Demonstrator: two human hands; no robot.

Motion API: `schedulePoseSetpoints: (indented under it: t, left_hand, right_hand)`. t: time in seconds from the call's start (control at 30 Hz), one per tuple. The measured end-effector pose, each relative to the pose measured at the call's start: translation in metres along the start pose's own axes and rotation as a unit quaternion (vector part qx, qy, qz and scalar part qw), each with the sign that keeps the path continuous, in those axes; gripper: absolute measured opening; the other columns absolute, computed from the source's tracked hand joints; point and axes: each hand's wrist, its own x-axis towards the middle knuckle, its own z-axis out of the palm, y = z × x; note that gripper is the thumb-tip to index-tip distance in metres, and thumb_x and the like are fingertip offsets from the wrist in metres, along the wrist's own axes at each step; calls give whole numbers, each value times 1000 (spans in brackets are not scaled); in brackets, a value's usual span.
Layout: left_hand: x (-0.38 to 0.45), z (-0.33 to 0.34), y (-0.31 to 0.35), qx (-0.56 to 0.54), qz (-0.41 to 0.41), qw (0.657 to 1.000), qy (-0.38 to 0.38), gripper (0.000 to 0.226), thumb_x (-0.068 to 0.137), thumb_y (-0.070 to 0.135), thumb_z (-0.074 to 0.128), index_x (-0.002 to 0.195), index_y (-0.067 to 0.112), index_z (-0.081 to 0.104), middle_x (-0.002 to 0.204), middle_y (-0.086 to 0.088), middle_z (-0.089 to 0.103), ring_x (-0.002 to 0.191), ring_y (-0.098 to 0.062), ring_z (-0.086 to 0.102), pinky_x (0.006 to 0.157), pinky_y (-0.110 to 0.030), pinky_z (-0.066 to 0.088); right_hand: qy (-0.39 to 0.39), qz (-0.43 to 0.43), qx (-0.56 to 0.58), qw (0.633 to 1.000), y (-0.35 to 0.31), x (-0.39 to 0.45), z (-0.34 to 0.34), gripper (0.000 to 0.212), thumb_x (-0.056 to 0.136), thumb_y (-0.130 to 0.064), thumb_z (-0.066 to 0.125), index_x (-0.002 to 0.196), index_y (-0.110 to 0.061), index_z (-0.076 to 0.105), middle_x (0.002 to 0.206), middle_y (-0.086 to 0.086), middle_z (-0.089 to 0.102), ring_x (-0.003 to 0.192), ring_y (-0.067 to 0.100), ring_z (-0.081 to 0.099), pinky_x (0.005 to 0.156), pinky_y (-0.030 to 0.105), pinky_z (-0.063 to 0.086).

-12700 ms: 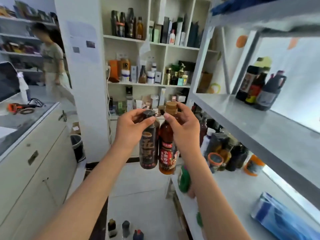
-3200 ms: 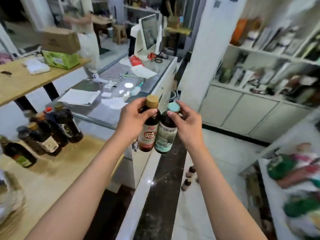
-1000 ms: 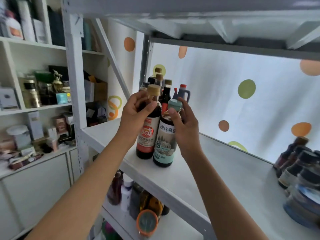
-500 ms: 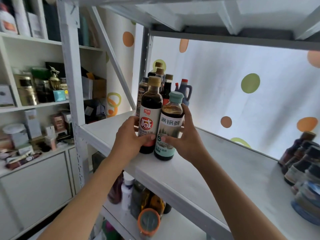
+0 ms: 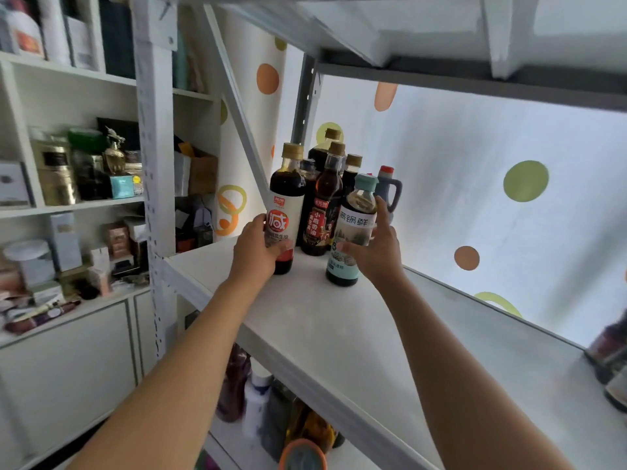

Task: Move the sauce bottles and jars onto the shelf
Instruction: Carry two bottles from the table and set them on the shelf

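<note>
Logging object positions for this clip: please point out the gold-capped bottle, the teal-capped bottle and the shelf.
gold-capped bottle (image 5: pixel 286 212): head view, on its white label.
teal-capped bottle (image 5: pixel 356 222): head view, on its label.
shelf (image 5: pixel 325 320): head view, bare white board in front of the bottles.

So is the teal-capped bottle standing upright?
Upright: the teal-capped bottle stands on its base on the shelf, right hand holding it.

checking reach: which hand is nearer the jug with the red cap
Right. The right hand is just in front of the jug; the left hand is farther left, across the bottles.
</note>
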Motion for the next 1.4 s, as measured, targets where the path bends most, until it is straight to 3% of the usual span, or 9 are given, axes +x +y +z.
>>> schedulePoseSetpoints:
  t: [0.23, 0.47, 0.63, 0.73, 0.83, 1.03, 1.23, 1.4]
  left_hand:
    - [31, 14, -10, -25, -5, 1000, -4, 59, 86, 29, 71, 136, 15, 44, 136, -5, 55, 126, -26, 51, 105, -47, 44]
    - [39, 31, -19, -11, 15, 999, 44, 51, 91, 22, 65, 133, 9, 39, 137, -11, 52, 127, -29, 50, 102, -36, 42]
    - [49, 38, -26, 2, 21, 999, 33, 56, 95, 22, 58, 143, 11, 31, 144, -10, 47, 132, -27, 46, 106, -36, 37]
    - [51, 42, -29, 35, 18, 999, 24, 59, 97, 24, 54, 147, 14, 24, 149, -9, 41, 135, -27, 42, 110, -41, 35]
    - [54, 44, -31, 45, 15, 999, 22, 60, 98, 25, 52, 148, 15, 21, 150, -8, 40, 135, -28, 42, 110, -42, 35]
    - [58, 45, -40, 46, 31, 998, 21, 63, 97, 29, 54, 148, 14, 22, 147, -11, 43, 131, -30, 46, 107, -42, 39]
    - [59, 43, -42, 44, 40, 998, 18, 65, 95, 30, 56, 148, 14, 22, 145, -11, 43, 131, -28, 45, 105, -38, 39]
    - [59, 46, -43, 71, 32, 997, 18, 85, 88, 31, 67, 151, 10, 14, 150, -14, 35, 138, -31, 36, 109, -41, 35]
  right_hand:
    - [31, 21, -30, 999, 8, 21, 15, 103, 69, -17, 84, 147, -46, 23, 127, -1, 61, 111, 21, 61, 83, 38, 55]
    - [69, 39, -25, 996, 22, 28, 37, 96, 79, -23, 79, 153, -40, 20, 129, -2, 62, 116, 21, 60, 91, 44, 55]
    - [121, 25, -31, 992, 37, 22, 59, 75, 87, -26, 72, 151, -28, 33, 132, 3, 54, 117, 21, 55, 95, 40, 51]
    - [147, 30, -14, 989, 42, 22, 64, 57, 85, -22, 74, 136, -16, 49, 125, 5, 54, 111, 24, 57, 93, 37, 50]
    - [161, 33, 0, 986, 44, 22, 70, 53, 83, -21, 76, 129, -12, 52, 122, 7, 56, 109, 24, 58, 94, 39, 51]
    - [167, 82, -51, 981, 45, 25, 71, 52, 84, -39, 74, 124, -15, 51, 121, 1, 60, 107, 24, 60, 85, 37, 48]
    - [150, 100, -30, 983, 54, 25, 71, 54, 83, -47, 73, 120, -15, 51, 114, 2, 63, 103, 24, 60, 86, 39, 51]
    - [127, 82, -9, 988, 61, 26, 71, 54, 77, -48, 77, 114, -17, 53, 109, 1, 64, 100, 21, 61, 87, 39, 53]
